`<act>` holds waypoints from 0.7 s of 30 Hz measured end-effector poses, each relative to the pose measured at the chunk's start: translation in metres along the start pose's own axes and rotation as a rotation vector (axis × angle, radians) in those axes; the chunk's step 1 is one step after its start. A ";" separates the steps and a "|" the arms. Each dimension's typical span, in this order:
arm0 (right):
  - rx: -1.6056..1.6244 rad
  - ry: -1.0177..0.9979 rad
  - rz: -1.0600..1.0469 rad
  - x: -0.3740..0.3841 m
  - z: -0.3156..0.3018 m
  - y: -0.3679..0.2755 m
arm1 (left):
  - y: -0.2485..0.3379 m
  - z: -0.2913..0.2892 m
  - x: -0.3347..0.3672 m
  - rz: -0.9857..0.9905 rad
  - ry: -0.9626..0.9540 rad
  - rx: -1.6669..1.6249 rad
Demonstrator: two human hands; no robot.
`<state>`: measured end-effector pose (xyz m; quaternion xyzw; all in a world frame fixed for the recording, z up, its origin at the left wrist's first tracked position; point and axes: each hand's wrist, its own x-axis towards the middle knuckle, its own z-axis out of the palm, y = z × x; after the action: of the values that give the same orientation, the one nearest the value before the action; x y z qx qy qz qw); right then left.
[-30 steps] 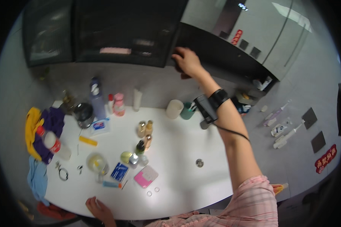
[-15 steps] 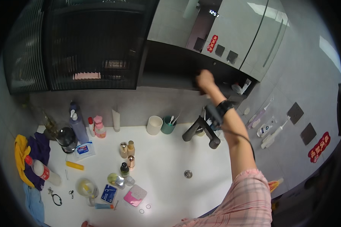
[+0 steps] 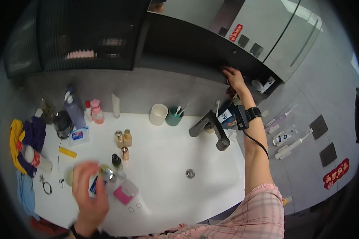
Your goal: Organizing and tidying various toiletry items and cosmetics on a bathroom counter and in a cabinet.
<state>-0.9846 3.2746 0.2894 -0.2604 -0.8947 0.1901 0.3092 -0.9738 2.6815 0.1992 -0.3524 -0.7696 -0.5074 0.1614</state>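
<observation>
My right hand reaches up to the black open shelf under the mirror cabinet. Its fingers stretch leftward at the shelf's front edge, and I make out nothing held. A black wristband with a small device and cable is on that wrist. Slightly blurred, my left hand is raised over the left counter with fingers apart and nothing in them. It partly hides a blue-and-white packet. Close by are a pink-and-white compact-like case and a small dark bottle.
A black faucet stands over the white basin. Two cups, beige and green, stand behind it. Pump bottles, a red-capped bottle and cloths line the left. Toothbrushes hang on the right wall.
My left hand has risen into view from the lower edge, over the counter. My right hand has shifted rightward along the shelf, its fingers now stretched out. The whole view has tilted downward.
</observation>
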 end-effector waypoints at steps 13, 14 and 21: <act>0.321 -0.289 -0.083 -0.046 0.061 -0.184 | -0.020 0.143 0.220 0.729 0.098 0.409; -0.093 -0.032 -0.461 -0.033 0.080 -0.165 | -0.016 0.152 0.224 0.667 0.119 0.404; -0.275 0.133 -0.047 -0.031 -0.002 -0.033 | -0.034 0.158 0.221 0.689 0.111 0.453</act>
<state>-0.9746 3.2306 0.2934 -0.2915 -0.8957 0.0409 0.3333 -1.1355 2.8980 0.2420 -0.5171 -0.6889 -0.2596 0.4367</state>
